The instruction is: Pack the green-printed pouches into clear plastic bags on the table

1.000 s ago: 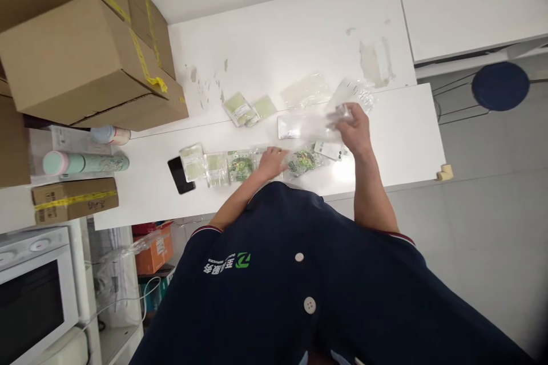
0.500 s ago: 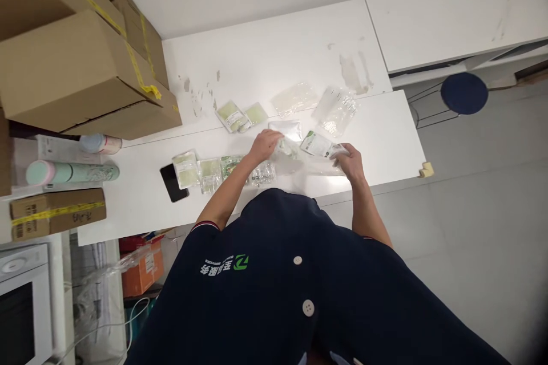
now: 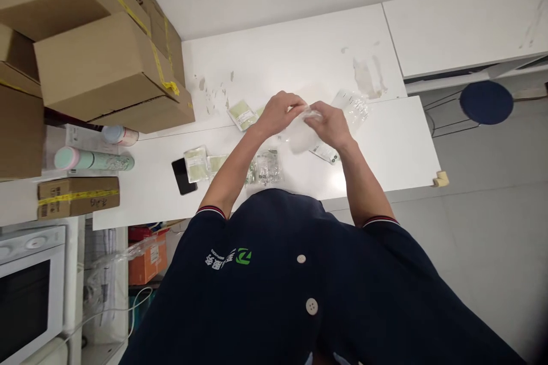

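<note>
Both hands are raised over the white table and meet at the top edge of a clear plastic bag (image 3: 295, 138). My left hand (image 3: 280, 114) pinches it from one side, and my right hand (image 3: 329, 124) pinches it close by. Under my right hand lies a white and green packet (image 3: 325, 153), partly covered. Behind that hand is a flat clear bag with printed lines (image 3: 355, 107). A pale green packet (image 3: 242, 116) lies beyond my left forearm. Nearer my body are a clear pouch (image 3: 269, 166) and another pale green packet (image 3: 196, 164).
A black phone (image 3: 184, 177) lies left of the packets. Cardboard boxes (image 3: 111, 68), a mint green bottle (image 3: 92, 158) and a small taped box (image 3: 79, 197) stand at the left. A microwave (image 3: 29, 279) is at lower left, and a blue stool (image 3: 487, 102) at right.
My right hand has let go of the white and green packet and moved left and up to the clear bag. My left hand has moved up and right with the bag.
</note>
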Available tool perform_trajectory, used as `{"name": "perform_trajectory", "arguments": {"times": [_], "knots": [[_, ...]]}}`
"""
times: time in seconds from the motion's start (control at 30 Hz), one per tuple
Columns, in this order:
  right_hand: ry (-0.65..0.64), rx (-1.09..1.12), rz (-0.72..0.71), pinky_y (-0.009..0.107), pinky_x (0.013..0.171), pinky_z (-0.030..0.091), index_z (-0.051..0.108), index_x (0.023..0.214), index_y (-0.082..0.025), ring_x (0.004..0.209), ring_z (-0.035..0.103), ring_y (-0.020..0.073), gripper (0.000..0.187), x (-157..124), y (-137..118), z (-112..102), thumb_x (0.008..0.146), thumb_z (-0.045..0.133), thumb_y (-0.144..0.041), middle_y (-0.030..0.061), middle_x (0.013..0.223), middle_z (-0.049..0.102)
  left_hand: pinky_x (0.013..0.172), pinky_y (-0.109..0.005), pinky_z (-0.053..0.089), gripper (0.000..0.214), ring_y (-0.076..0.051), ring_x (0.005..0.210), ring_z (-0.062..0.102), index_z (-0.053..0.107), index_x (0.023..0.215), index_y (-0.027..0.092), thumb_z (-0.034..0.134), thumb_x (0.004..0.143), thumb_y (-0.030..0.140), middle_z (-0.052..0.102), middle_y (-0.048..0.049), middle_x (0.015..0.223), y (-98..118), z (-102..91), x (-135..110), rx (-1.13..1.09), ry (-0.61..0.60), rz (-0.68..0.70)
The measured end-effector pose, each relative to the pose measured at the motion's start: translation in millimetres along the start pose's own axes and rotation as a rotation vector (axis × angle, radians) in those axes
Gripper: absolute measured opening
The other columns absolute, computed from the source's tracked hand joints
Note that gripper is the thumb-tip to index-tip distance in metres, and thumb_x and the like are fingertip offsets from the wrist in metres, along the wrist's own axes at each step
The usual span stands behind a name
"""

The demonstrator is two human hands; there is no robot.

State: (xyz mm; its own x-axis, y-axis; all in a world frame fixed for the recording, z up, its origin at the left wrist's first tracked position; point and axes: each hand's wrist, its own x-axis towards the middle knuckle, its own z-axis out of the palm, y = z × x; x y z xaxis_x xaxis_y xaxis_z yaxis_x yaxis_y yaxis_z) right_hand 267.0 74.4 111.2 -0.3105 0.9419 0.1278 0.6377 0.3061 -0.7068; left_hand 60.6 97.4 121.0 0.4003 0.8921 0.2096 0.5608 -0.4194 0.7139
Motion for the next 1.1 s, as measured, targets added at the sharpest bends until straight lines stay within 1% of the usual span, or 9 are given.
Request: {"name": "perform_trajectory", "arguments": {"times": [0.13,0.27,0.33,0.47,0.6,0.77,0.87,0.97,1.1], "knots": [[0.331,0.009,0.003,0.045,0.085,0.052,0.056,0.117,-0.022,0.094,0.062,0.0240,0.039,15,26,-15,0.092,0.047,-0.052,0.0045,0.098,0.064,0.089,-0.034,0.046,0.037,-0.019,0.106,0.058,0.057,0.121,0.026,0.036,0.098,0.046,0.064,-0.0048,0.113,-61,8.7,-47,-0.030,0.039,-0.267],[0.564,-0.272,0.086,0.051,0.087,0.048,0.052,0.119,-0.022,0.101,0.059,0.0276,0.036,23,74,-34,0.095,0.042,-0.047,0.0093,0.106,0.059,0.096,-0.040,0.043,0.055,-0.029,0.118,0.052,0.052,0.131,0.023,0.065,0.081,0.043,0.056,-0.0118,0.129,-117,50.8,-112,0.181,-0.281,-0.752],[0.488,-0.461,0.126,0.055,0.091,0.044,0.052,0.119,-0.019,0.110,0.054,0.0321,0.038,23,100,-32,0.094,0.042,-0.046,0.0148,0.114,0.056,0.100,-0.045,0.040,0.053,-0.033,0.124,0.047,0.057,0.127,0.025,0.067,0.078,0.042,0.053,-0.0116,0.133,-130,71.9,-130,0.260,-0.331,-0.815],[0.084,-0.673,0.202,0.059,0.097,0.036,0.045,0.132,-0.014,0.126,0.041,0.0383,0.055,8,131,-6,0.092,0.042,-0.052,0.0224,0.137,0.044,0.096,-0.037,0.043,0.024,-0.025,0.109,0.057,0.071,0.097,0.021,0.054,0.086,0.034,0.065,-0.0076,0.111,-141,86.5,-136,0.173,-0.290,-0.790],[-0.071,-0.663,0.230,0.055,0.099,0.034,0.044,0.136,-0.017,0.127,0.037,0.0383,0.062,-20,118,36,0.088,0.046,-0.056,0.0206,0.144,0.040,0.086,-0.030,0.046,0.018,-0.019,0.091,0.061,0.070,0.077,0.018,0.056,0.082,0.028,0.068,-0.0053,0.094,-135,71.3,-127,0.039,-0.254,-0.665],[-0.180,-0.482,0.239,0.049,0.088,0.040,0.062,0.110,-0.016,0.104,0.051,0.0342,0.031,-33,89,80,0.090,0.045,-0.033,0.0204,0.108,0.063,0.090,-0.034,0.044,0.017,-0.018,0.090,0.060,0.067,0.076,0.021,0.056,0.085,0.030,0.069,-0.0033,0.089,-94,38.3,-113,0.037,-0.085,-0.467],[-0.041,-0.448,0.299,0.051,0.088,0.040,0.063,0.110,-0.016,0.104,0.053,0.0347,0.032,-21,88,68,0.088,0.041,-0.021,0.0213,0.110,0.062,0.098,-0.037,0.039,0.020,-0.018,0.093,0.058,0.064,0.078,0.022,0.053,0.090,0.033,0.067,-0.0028,0.089,-68,9.5,-106,0.102,0.050,-0.350],[0.142,-0.231,0.298,0.050,0.088,0.043,0.058,0.121,-0.018,0.100,0.058,0.0302,0.038,-5,81,32,0.089,0.042,-0.030,0.0149,0.109,0.063,0.098,-0.037,0.038,0.027,-0.019,0.097,0.054,0.061,0.082,0.023,0.046,0.095,0.041,0.065,-0.0037,0.093,-52,-21.4,-102,0.183,0.166,-0.293],[-0.050,0.180,0.129,0.046,0.081,0.050,0.052,0.129,-0.022,0.092,0.062,0.0260,0.058,4,38,1,0.081,0.057,-0.054,0.0099,0.111,0.065,0.097,-0.039,0.036,0.038,-0.022,0.102,0.049,0.061,0.086,0.023,0.037,0.097,0.051,0.062,-0.0047,0.096,-39,-42.9,-92,0.254,0.166,-0.228]]}}
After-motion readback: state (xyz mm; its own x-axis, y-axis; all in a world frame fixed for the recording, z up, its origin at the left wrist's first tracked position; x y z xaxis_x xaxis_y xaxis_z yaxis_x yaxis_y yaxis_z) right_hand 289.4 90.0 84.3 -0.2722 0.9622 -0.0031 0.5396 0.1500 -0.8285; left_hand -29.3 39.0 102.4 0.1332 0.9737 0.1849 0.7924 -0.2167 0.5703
